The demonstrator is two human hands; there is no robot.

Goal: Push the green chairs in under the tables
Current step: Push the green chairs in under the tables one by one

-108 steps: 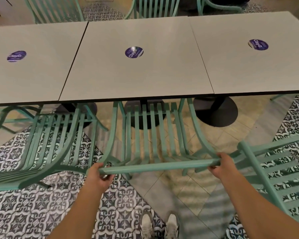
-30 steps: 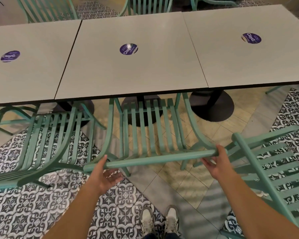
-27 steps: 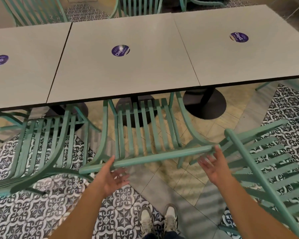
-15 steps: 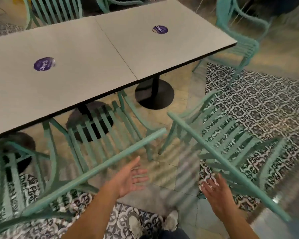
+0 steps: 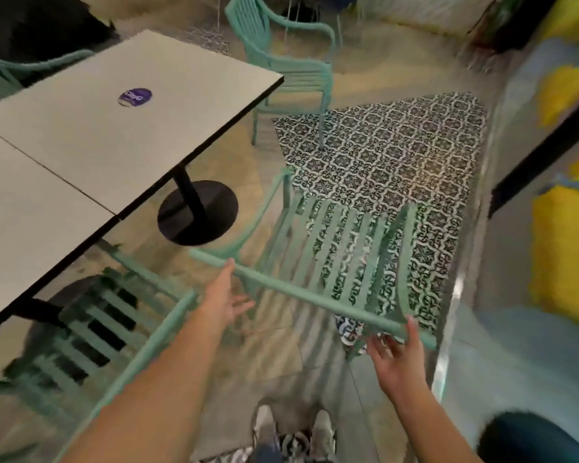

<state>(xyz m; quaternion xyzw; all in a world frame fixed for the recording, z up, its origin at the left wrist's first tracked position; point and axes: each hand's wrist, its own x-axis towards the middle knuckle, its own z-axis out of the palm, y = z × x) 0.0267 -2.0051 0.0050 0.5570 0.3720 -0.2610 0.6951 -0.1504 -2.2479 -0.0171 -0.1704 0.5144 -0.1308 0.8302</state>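
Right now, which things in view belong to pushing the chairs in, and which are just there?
Job:
pulled-out green chair
end table
tucked chair
corner chair
left hand, right hand, both open at the top rail

Just there:
purple sticker
yellow cushions
patterned floor tiles

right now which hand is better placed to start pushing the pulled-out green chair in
Probably the left hand: open, its fingertips already at the chair's top rail, near the end closer to the table. The right hand, also open, sits just below the rail's far end. Both look needed.
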